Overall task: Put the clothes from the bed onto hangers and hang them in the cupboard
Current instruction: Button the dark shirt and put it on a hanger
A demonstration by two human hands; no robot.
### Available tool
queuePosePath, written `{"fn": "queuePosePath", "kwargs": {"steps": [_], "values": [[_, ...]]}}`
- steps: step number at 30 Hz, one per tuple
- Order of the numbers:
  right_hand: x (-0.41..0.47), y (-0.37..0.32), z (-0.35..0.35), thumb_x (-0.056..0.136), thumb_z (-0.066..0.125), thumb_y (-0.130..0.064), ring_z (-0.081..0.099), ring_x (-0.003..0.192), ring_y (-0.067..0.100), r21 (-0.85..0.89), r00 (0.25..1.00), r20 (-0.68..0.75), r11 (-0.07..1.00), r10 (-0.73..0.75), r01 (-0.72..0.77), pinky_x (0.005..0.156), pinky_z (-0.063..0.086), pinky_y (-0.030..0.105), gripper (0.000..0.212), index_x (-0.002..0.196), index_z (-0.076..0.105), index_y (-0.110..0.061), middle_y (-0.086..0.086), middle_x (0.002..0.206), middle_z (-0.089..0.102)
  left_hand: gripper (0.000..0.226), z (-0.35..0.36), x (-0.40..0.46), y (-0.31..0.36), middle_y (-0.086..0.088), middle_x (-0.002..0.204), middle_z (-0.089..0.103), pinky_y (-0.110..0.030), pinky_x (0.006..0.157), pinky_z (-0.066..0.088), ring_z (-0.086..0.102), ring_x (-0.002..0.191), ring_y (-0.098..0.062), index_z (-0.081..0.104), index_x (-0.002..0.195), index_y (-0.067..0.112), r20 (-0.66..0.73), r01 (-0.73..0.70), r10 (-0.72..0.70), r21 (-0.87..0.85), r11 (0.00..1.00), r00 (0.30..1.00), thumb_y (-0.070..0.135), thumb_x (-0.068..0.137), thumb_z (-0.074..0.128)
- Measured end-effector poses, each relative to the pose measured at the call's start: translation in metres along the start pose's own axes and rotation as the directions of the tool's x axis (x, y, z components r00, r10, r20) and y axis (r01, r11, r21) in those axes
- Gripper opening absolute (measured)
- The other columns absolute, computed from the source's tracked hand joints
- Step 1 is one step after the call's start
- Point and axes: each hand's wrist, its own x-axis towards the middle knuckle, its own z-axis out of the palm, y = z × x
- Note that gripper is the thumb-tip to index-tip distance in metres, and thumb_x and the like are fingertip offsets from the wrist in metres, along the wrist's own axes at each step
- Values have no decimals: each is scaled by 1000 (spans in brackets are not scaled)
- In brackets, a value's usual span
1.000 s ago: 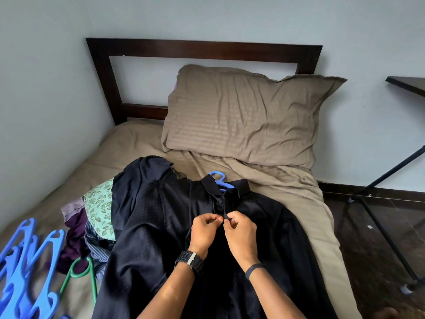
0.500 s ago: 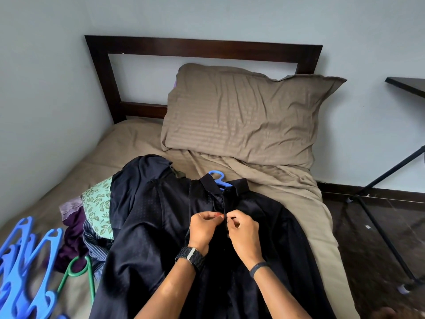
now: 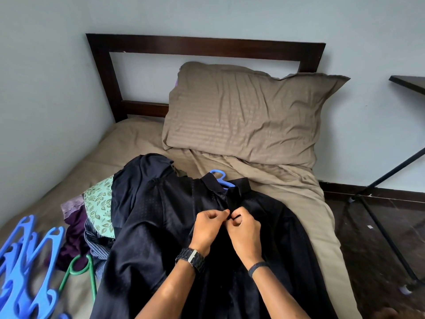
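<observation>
Hands unmoved, spare hangers left

Bare forearms, no sleeves. Left hand: chunky black link-band wristwatch w/ pale face. Right hand: thin dark wristband, prob. rubber.

One bed with one pillow and one dark headboard. One dark shirt on one blue hanger. A pile of at least three other clothes. One green hanger. Several loose blue hangers, number unclear. Two hands: left hand, right hand.
</observation>
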Motion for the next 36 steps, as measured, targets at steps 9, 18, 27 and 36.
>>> {"fn": "queuePosePath", "kwargs": {"steps": [9, 18, 27, 36], "values": [[1, 8, 4, 85, 66, -11, 59, 53, 11, 55, 999, -30, 998, 34, -32, 52, 52, 26, 15, 74, 57, -16, -3, 61, 62, 16, 3, 0, 1, -13, 78, 73, -35, 76, 53, 68, 75, -21, 74, 74, 4, -22, -28, 29, 34, 999, 999, 15, 85, 70], [7, 9, -1, 91, 60, -10, 68, 73, 17, 233, 972, 143, 949, 185, -215, 58, 60, 36, 12, 84, 65, -18, 6, 83, 67, 19, 1, 6, -2, -7, 73, 69, -25, 65, 50, 62, 68, -14, 68, 74, 6, -94, -3, 13, 105, 995, 996, 13, 91, 62], [17, 4, -15, 90, 58, -9, 69, 81, 18, 226, 934, 276, 929, 226, -292, 57, 58, 31, 13, 91, 70, -12, 8, 89, 69, 8, 1, 2, -5, -6, 80, 64, -31, 73, 52, 61, 75, -17, 56, 89, 14, -52, -3, 8, 96, 995, 999, 8, 94, 55], [19, 5, -19, 88, 64, -7, 70, 81, 21, 279, 937, 288, 918, 200, -282, 60, 60, 36, 6, 90, 69, -7, 13, 87, 70, 17, -6, -5, -3, -6, 83, 63, -33, 76, 54, 64, 77, -19, 56, 100, 14, 26, -49, 48, 38, 998, 999, 8, 87, 65]]}}
